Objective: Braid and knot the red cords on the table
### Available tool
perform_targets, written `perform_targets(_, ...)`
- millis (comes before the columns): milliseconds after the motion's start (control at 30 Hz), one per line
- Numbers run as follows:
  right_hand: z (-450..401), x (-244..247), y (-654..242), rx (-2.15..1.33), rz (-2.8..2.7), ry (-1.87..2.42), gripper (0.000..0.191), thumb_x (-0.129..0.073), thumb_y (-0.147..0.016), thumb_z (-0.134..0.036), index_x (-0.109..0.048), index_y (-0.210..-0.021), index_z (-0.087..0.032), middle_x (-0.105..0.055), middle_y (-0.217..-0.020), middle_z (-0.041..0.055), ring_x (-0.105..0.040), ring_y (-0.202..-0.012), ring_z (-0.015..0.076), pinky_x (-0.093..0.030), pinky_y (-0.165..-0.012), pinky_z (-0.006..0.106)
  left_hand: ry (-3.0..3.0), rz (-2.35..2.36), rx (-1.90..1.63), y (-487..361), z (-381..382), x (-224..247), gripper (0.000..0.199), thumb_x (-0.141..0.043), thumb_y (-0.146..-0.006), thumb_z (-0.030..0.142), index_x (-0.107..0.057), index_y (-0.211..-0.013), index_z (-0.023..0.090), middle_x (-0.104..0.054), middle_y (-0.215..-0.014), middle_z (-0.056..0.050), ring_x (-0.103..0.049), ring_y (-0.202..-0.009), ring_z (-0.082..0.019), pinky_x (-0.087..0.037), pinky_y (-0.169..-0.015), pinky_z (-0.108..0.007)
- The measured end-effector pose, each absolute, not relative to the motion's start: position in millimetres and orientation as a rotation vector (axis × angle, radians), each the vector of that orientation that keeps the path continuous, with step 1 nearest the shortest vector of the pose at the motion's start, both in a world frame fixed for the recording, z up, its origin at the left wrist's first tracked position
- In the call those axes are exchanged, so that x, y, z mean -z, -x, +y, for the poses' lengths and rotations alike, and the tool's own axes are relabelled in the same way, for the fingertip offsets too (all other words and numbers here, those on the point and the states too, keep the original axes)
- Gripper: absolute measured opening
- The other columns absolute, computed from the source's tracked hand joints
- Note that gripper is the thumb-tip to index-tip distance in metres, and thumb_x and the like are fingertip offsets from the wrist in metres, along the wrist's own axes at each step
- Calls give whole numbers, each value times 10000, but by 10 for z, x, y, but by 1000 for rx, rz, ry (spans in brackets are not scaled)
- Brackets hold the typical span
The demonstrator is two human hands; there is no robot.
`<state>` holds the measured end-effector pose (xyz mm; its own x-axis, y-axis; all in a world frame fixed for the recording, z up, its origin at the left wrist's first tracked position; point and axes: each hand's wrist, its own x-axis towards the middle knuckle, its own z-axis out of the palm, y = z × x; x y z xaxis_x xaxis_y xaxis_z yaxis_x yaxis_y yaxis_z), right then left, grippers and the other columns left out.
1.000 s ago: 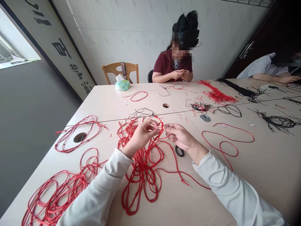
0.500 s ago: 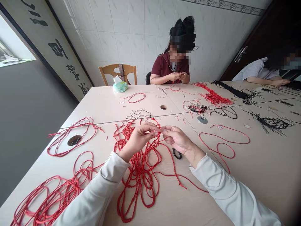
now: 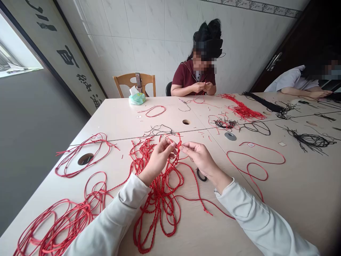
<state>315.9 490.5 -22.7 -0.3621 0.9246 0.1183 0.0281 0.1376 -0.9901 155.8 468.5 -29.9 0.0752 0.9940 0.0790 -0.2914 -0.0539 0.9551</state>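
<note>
A pile of twisted red cord (image 3: 160, 192) lies on the table in front of me, its loops spreading toward the near edge. Above the far part of this pile, both my hands pinch red cord. My left hand (image 3: 161, 153) has thumb and forefinger pressed together on it. Just to the right, my right hand (image 3: 198, 154) grips a strand between thumb and forefinger, and a short end stands up past the fingertips. A small gap separates the two hands. Fingers partly hide the cord. Black scissor handles (image 3: 201, 174) show beside my right wrist; the rest is hidden.
Smooth red cord coils (image 3: 61, 222) lie at left, with another loop around a table hole (image 3: 85, 159). A loose red cord (image 3: 255, 161) curves at right. Black cords (image 3: 310, 138) lie beyond. Across the table, a person (image 3: 195, 76) handles red cord; another person sits far right.
My hands, closer together half a second ago, have come slightly apart, the left one shifting left. A cord end now sticks up above my right fingertips. The view has shifted slightly.
</note>
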Motion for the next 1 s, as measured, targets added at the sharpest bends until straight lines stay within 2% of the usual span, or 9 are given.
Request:
perform_targets(133, 4987, 275, -3250, -1100, -1793, 1029, 329, -563, -856, -459, -693, -862, -157, -626, -751, 25, -519, -691, 143, -405, -641, 258, -917, 966, -1487, -1483, 4766, 309, 261, -707, -780, 362, -530, -791, 171, -552, -795, 19, -574, -736, -88, -505, -766, -257)
perform_targets(267, 5127, 274, -3479, -852, -2108, 1306, 272, -557, -843, -393, -690, -757, -172, -634, -676, 15, -525, -621, 143, -379, -598, 260, -753, 968, -1663, -1378, 4834, 292, 286, -747, -733, 341, -527, -776, 165, -544, -781, 31, -568, -685, -72, -519, -737, -257)
perform_targets(333, 5144, 235, -3531, -698, -2177, 1416, 231, -575, -826, -361, -710, -747, -191, -676, -752, 29, -538, -634, 145, -382, -612, 268, -761, 972, -1690, -1376, 4837, 286, 288, -745, -735, 343, -523, -774, 164, -551, -773, 32, -557, -658, -65, -516, -708, -247)
perform_targets(400, 5098, 182, -3492, -647, -2120, 1368, 206, -583, -826, -348, -737, -870, -219, -705, -958, 51, -553, -673, 144, -410, -652, 278, -822, 980, -1667, -1423, 4814, 286, 289, -729, -755, 360, -516, -770, 164, -571, -773, 25, -566, -663, -73, -514, -703, -252)
perform_targets(500, 4956, 118, -3315, -953, -1936, 1163, 334, -576, -852, -390, -668, -1134, -238, -659, -1153, 75, -544, -638, 123, -439, -620, 279, -955, 1009, -1607, -1537, 4747, 293, 280, -695, -790, 387, -524, -780, 166, -582, -749, 16, -577, -679, -94, -499, -684, -251)
perform_targets(633, 4836, 117, -3139, -1354, -1740, 1037, 355, -568, -861, -448, -616, -1113, -202, -651, -960, 50, -457, -508, 87, -362, -480, 252, -1144, 1071, -1588, -1618, 4683, 294, 246, -683, -806, 384, -583, -823, 160, -610, -775, -9, -567, -705, -107, -467, -669, -235)
perform_targets(767, 4834, 176, -3142, -1107, -1753, 1023, 256, -547, -884, -414, -630, -845, -175, -498, -660, -11, -404, -579, 112, -340, -548, 254, -1073, 1083, -1601, -1579, 4691, 276, 251, -686, -803, 382, -565, -792, 162, -608, -752, 0, -575, -709, -105, -475, -688, -237)
perform_targets(900, 4815, 199, -3141, -978, -1831, 1014, 234, -509, -908, -381, -603, -817, -187, -431, -625, -22, -349, -568, 117, -302, -541, 262, -857, 986, -1629, -1533, 4714, 267, 239, -685, -808, 351, -544, -790, 158, -625, -797, -5, -606, -778, -102, -499, -754, -244)
perform_targets(1000, 4805, 195, -3122, -1003, -1791, 1010, 243, -510, -905, -388, -601, -807, -185, -478, -654, -4, -380, -584, 125, -310, -543, 265, -761, 916, -1621, -1531, 4719, 265, 236, -712, -791, 326, -546, -787, 158, -642, -831, -8, -613, -772, -84, -499, -746, -217)
